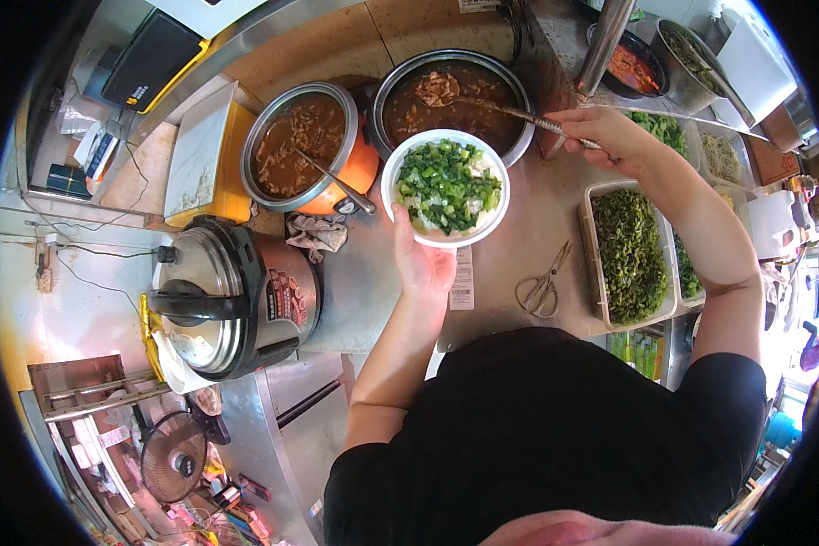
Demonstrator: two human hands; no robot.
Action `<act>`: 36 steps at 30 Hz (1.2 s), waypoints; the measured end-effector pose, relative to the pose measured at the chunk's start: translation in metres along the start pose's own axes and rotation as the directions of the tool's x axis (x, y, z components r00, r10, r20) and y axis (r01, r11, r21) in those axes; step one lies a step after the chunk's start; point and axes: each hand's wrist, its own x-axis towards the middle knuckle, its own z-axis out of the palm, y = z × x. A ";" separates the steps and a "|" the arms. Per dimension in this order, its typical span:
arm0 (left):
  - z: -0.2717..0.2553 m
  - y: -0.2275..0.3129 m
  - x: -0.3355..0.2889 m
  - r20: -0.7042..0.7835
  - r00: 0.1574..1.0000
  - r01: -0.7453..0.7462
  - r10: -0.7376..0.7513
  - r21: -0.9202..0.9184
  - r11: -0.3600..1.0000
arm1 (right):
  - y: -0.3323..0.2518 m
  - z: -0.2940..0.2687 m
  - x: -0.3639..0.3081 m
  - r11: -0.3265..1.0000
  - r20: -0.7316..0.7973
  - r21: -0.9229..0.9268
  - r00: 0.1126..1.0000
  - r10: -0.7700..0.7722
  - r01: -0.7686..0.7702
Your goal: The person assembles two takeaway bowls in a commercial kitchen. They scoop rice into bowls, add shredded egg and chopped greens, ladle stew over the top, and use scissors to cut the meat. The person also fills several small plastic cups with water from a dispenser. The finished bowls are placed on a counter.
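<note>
My left hand [422,259] holds a white bowl [389,196] from below, its fingers mostly hidden under it. Chopped green onions [446,177] cover something whitish in the bowl. My right hand [610,138] is closed round the handle of a metal ladle [519,113]. The ladle's scoop, full of brown meat pieces, is over or in the far pot of brown stew [400,118]; I cannot tell if it touches the liquid. The bowl is just on the near side of that pot and covers part of its rim.
Left of the far pot stands an orange-sided pot of stew [362,162] with a spoon in it. A large pressure cooker [218,287] is further left. Scissors [542,284] and a paper slip [462,280] lie on the steel counter [355,273]. A tub of chopped greens [630,250] sits at right.
</note>
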 end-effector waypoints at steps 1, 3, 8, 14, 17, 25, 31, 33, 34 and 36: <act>0.001 -0.002 0.007 0.012 1.000 -0.019 0.019 -0.007 1.000 | -0.002 0.000 -0.006 1.000 0.009 -0.007 1.000 -0.018 0.019; 0.002 -0.007 0.024 0.004 0.998 -0.061 0.061 -0.012 0.998 | -0.006 0.001 -0.022 0.998 0.001 -0.035 0.999 -0.043 0.043; 0.000 -0.012 0.067 0.038 0.990 -0.131 0.136 -0.107 0.986 | -0.009 0.006 -0.084 0.985 0.022 -0.100 0.990 -0.136 0.137; 0.006 -0.013 0.085 0.088 0.984 -0.138 0.152 -0.153 0.979 | 0.017 0.024 -0.101 0.989 0.046 -0.100 0.993 -0.107 0.111; 0.005 -0.014 0.080 0.085 0.986 -0.134 0.147 -0.142 0.981 | 0.031 0.025 -0.097 0.962 0.013 -0.216 0.986 -0.165 0.164; -0.005 -0.007 0.069 0.154 0.977 -0.137 0.149 -0.084 0.987 | 0.042 0.036 -0.097 0.560 0.031 -0.706 0.809 -0.587 0.433; -0.008 -0.005 0.069 0.184 0.969 -0.145 0.165 -0.114 0.983 | 0.044 0.036 -0.100 0.476 0.026 -0.806 0.824 -0.566 0.353; -0.010 -0.005 0.071 0.210 0.957 -0.184 0.200 -0.092 0.979 | 0.047 0.036 -0.097 0.440 0.060 -0.773 0.743 -0.666 0.457; -0.011 -0.005 0.072 0.216 0.956 -0.180 0.197 -0.096 0.979 | 0.048 0.034 -0.097 0.479 0.044 -0.743 0.747 -0.663 0.469; -0.013 -0.004 0.075 0.213 0.955 -0.186 0.204 -0.101 0.977 | 0.045 0.031 -0.098 0.830 -0.026 -0.415 0.907 -0.420 0.373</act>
